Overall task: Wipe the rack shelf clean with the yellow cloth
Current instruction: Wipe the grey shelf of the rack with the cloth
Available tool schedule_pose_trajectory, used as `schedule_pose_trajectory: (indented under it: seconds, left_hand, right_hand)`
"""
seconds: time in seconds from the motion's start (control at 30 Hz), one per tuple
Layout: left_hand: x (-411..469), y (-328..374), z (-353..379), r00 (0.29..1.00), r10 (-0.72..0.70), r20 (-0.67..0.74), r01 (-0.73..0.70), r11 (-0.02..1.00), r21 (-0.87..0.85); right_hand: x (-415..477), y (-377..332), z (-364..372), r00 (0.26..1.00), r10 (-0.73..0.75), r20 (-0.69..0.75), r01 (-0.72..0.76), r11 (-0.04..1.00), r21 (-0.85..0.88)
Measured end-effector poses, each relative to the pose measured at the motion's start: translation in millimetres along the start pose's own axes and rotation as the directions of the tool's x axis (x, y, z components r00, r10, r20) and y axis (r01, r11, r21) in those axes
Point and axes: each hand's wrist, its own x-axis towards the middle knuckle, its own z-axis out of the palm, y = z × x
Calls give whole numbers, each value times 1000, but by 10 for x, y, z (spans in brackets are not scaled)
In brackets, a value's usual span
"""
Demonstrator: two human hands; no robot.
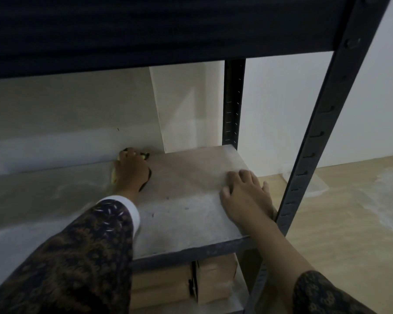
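The rack shelf (186, 209) is a pale grey board in a dark metal frame, dusty and streaked. My left hand (131, 171) reaches to the shelf's back edge by the wall and presses down on the yellow cloth (113, 175). Only slivers of the cloth show, at the hand's left side and past the fingertips. My right hand (245, 196) lies flat on the shelf near its right front corner, fingers spread, holding nothing.
A dark shelf (159, 26) hangs low overhead. Dark slotted uprights stand at the right front (313, 141) and right rear (233, 103). Cardboard boxes (184, 284) sit on the shelf below. A white wall stands behind, and wooden floor (349, 223) lies to the right.
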Motion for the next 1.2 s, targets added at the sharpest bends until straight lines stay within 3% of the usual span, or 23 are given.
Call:
schedule_pose_trajectory:
  seconds: [0.1, 0.13, 0.23, 0.33, 0.43, 0.57, 0.77, 0.83, 0.9, 1.0, 1.07, 1.2]
  left_hand:
    - [-164, -99, -141, 998, -62, 4, 62, 997, 49]
    - [-223, -19, -206, 1000, -19, -22, 20, 1000, 25]
    - [-445, 566, -338, 949, 302, -93, -310, 948, -78]
    - [-803, 1167, -313, 906, 423, 1, -418, 894, -162]
    - [-890, 1109, -130, 929, 364, 63, -352, 925, -145]
    - [-755, 324, -77, 985, 162, 66, -157, 985, -71]
    - [-929, -562, -366, 986, -91, 141, 77, 992, 102]
    - [-1090, -370, -553, 995, -32, 93, 30, 999, 20]
    - [-1306, 64, -704, 989, 146, 19, -141, 976, -164]
    - [-1633, 742, -653, 908, 414, -59, -417, 887, -197]
    - [-1762, 923, -500, 897, 440, -46, -440, 878, -186]
    - [-1777, 634, -365, 933, 350, -89, -360, 917, -173]
  right_hand:
    - [-9, -5, -1, 1000, 0, 3, 0, 1000, -1]
    - [-9, -8, -2, 1000, 3, 5, -3, 1000, -4]
    - [-10, -17, -18, 1000, 12, 8, -12, 1000, 1]
    - [-12, -16, -36, 1000, 4, 11, -4, 1000, 14]
    - [-11, -10, -31, 1000, 4, 13, -4, 1000, -3]
    - [-6, -9, -39, 1000, 11, 28, -10, 1000, -25]
    - [-49, -37, -104, 999, 27, 24, -26, 999, -40]
    - [-77, -74, -137, 998, 31, -52, -30, 999, 18]
    - [-132, -147, -184, 989, 45, -139, -27, 991, 132]
    - [-241, -230, -204, 983, 71, -166, -31, 972, 235]
    - [-305, -208, -170, 990, 76, -117, -52, 979, 196]
    - [-325, -116, -111, 997, 64, -41, -59, 992, 115]
